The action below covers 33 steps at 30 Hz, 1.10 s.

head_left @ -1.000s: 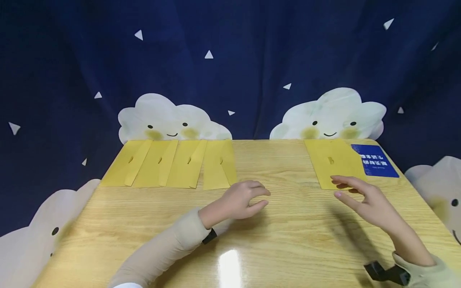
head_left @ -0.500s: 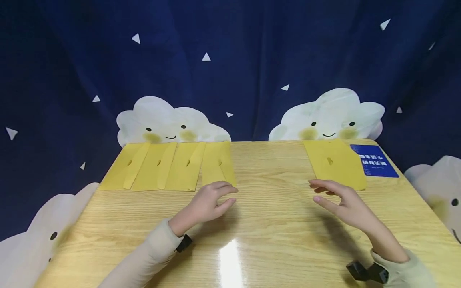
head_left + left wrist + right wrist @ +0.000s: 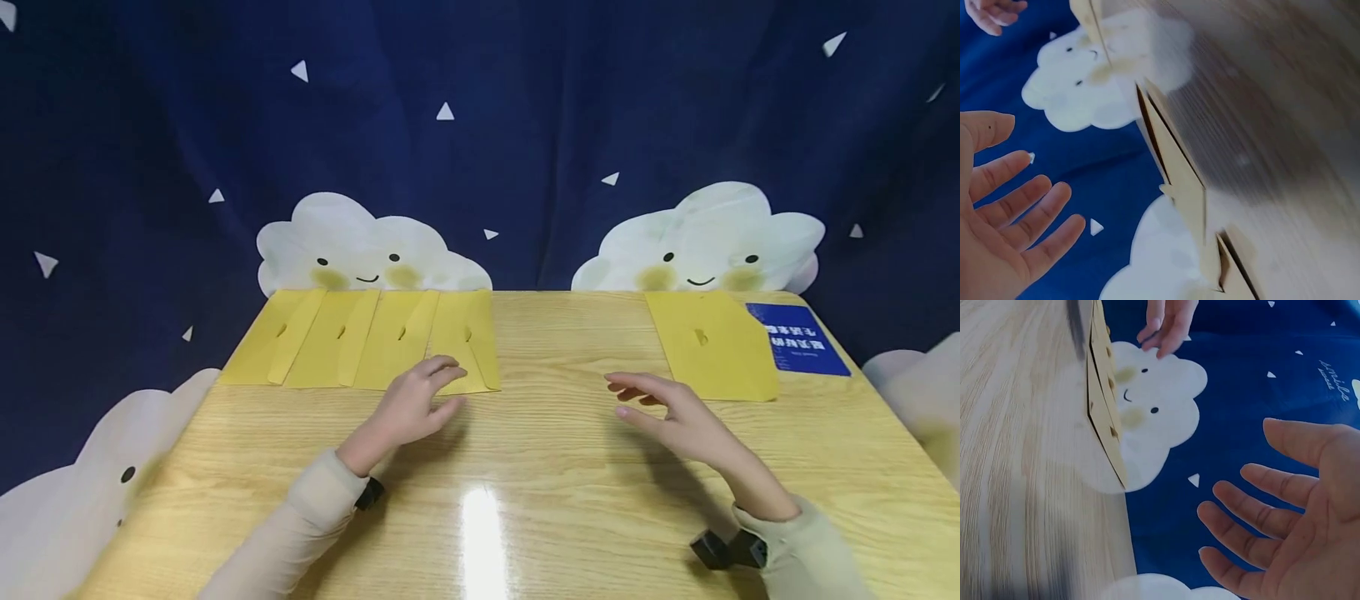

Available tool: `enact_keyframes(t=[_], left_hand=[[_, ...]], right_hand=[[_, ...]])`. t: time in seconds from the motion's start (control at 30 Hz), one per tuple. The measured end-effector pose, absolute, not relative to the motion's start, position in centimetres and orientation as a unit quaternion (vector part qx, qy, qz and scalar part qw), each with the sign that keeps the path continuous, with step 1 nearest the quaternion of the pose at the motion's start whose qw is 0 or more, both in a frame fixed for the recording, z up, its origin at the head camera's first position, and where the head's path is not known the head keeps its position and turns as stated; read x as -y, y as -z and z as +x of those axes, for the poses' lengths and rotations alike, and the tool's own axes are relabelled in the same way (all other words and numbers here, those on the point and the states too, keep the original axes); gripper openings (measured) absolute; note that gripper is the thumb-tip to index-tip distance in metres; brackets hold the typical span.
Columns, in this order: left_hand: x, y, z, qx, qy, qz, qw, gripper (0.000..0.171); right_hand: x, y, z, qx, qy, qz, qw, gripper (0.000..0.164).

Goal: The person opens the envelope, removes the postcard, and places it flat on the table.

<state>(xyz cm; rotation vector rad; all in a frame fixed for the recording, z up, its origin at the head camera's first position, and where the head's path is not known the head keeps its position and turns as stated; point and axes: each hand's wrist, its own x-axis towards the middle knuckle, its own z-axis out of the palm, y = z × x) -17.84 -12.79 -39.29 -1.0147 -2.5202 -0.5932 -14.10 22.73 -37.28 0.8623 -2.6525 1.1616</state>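
Observation:
My left hand (image 3: 408, 404) hovers above the wooden table in the head view, overlapping the front edge of the row of yellow paper envelopes (image 3: 330, 342). It holds nothing; in the left wrist view its fingers (image 3: 1029, 228) are spread and loosely bent. The nearest envelope (image 3: 480, 333) is the rightmost of that row. My right hand (image 3: 675, 417) is also raised and holds nothing, with loosely bent fingers (image 3: 1247, 534). It is left of and in front of a single yellow envelope (image 3: 708, 354) at the right, whose flap side faces away from a blue card (image 3: 798, 337) beside it.
The envelopes in the left row overlap slightly and lie along the far edge of the table (image 3: 555, 500). Behind stands a dark blue curtain (image 3: 525, 125) with white clouds and triangles. A bright reflection lies near the front.
My left hand has moved left, from right of the row to its rightmost envelopes. My right hand has moved left, off the single envelope. The envelopes and blue card stay put.

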Motion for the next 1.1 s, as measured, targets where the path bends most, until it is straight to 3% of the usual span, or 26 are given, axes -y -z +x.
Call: enact_keyframes(t=[0.3,0.57,0.87,1.1], left_hand=[[14.2,39.5,-20.3,0.923,0.193,-0.302,0.141,0.055],[14.9,40.0,-22.5,0.947,0.123,-0.276,0.113,0.065],[15.9,40.6,-24.6,0.95,0.162,-0.267,0.017,0.074],[16.4,41.0,-26.3,0.942,0.209,-0.261,-0.04,0.082]], right_hand=[[-20.3,37.4,-16.5,0.869,-0.41,0.276,-0.005,0.037],[-18.1,38.2,-20.1,0.862,-0.43,0.266,-0.041,0.041],[-15.2,39.9,-23.6,0.851,-0.441,0.266,-0.106,0.06],[-13.0,40.9,-25.6,0.863,-0.426,0.236,-0.133,0.065]])
